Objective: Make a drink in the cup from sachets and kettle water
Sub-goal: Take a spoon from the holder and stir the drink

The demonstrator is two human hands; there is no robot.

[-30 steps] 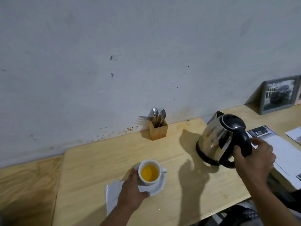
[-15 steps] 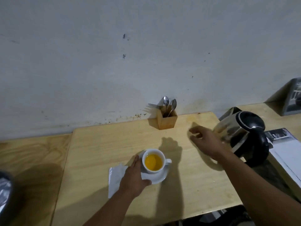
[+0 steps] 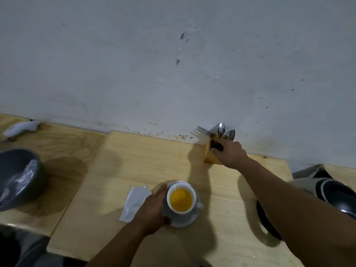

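A white cup (image 3: 194, 197) of yellow-orange drink stands on a white saucer (image 3: 185, 221) near the front of the pale wooden table (image 3: 134, 160). My left hand (image 3: 152, 211) grips the saucer's left edge, thumb beside the cup. A white sachet (image 3: 134, 203) lies flat just left of that hand. My right hand (image 3: 230, 154) reaches to the wooden cutlery holder (image 3: 209, 157) by the wall, fingers closed around the handle of a spoon (image 3: 221, 129). The steel and black kettle (image 3: 335, 193) stands at the far right, partly behind my right forearm.
A fork (image 3: 201, 130) and another spoon (image 3: 230, 134) also stick out of the holder. A grey bin with a plastic liner (image 3: 17, 178) stands on the lower wooden surface at the left. A white handheld object (image 3: 21, 128) lies by the wall at the far left.
My right hand let go of the kettle, crossed left over the table and reached the cutlery holder. My left hand stayed on the saucer. The view swung left and down.
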